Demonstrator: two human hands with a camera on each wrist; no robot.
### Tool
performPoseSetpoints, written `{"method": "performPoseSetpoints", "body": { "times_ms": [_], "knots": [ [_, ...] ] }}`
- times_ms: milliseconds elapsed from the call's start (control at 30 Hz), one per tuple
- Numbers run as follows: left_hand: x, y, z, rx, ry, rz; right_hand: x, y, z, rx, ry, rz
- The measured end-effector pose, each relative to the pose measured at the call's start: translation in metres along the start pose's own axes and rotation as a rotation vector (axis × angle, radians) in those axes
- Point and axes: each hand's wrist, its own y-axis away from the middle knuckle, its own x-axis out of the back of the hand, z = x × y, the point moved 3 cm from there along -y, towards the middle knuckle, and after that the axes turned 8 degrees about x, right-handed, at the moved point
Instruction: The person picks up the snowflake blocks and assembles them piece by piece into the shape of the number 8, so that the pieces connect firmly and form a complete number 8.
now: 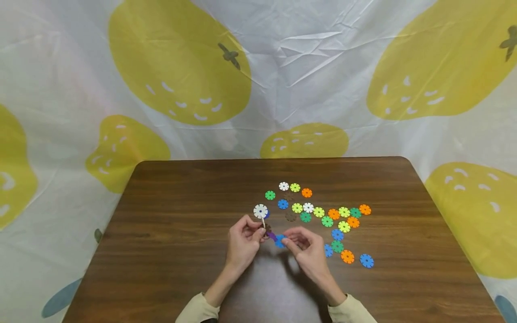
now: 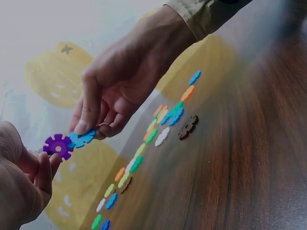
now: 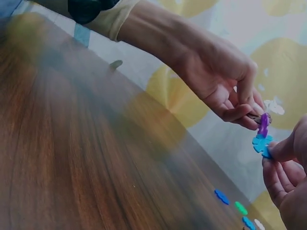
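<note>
My left hand (image 1: 244, 244) pinches a brown notched disc (image 1: 266, 229) in a small joined chain of plastic discs. A white disc (image 1: 260, 211) stands at the chain's upper end, and a purple disc (image 2: 58, 141) is at the lower end. Between the thumb and fingertips of my right hand (image 1: 310, 253) is a light blue disc (image 1: 279, 241). Its edge meets the purple disc's edge, at an angle to it in the right wrist view. Whether their slots are fully engaged I cannot tell. Fingers hide part of the brown disc.
Loose discs lie across the brown table (image 1: 161, 251), among them a green disc (image 1: 269, 195), an orange disc (image 1: 347, 256) and a blue disc (image 1: 366, 260). Most are right of and beyond my hands. A fruit-patterned cloth (image 1: 282, 89) hangs behind the table.
</note>
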Motion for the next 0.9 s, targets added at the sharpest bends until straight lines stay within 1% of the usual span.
{"method": "performPoseSetpoints", "body": {
  "times_ms": [133, 233, 400, 500, 567, 700, 767, 900],
  "knots": [
    [-0.001, -0.001, 0.002, 0.015, -0.011, -0.005, 0.000, 0.002, 0.001, -0.007, -0.012, 0.029],
    [-0.001, -0.003, 0.003, 0.014, -0.024, -0.016, 0.000, 0.003, 0.000, -0.005, -0.011, 0.040],
    [0.000, -0.008, 0.005, 0.024, -0.036, -0.058, 0.000, 0.003, -0.003, 0.012, -0.022, 0.039],
    [0.000, -0.008, 0.008, 0.022, -0.056, -0.078, 0.000, 0.003, -0.004, 0.001, -0.025, 0.043],
    [0.001, -0.008, 0.009, 0.004, -0.072, -0.079, -0.001, 0.003, -0.004, -0.015, -0.022, 0.054],
    [0.000, -0.006, 0.011, -0.032, -0.067, -0.067, -0.003, 0.003, -0.007, -0.055, -0.022, 0.098],
    [0.001, -0.005, 0.011, -0.037, -0.056, -0.059, -0.005, 0.003, -0.009, -0.070, -0.020, 0.122],
    [0.001, -0.003, 0.010, -0.024, -0.049, -0.059, -0.008, 0.005, -0.011, -0.074, 0.000, 0.161]
  ]
}}
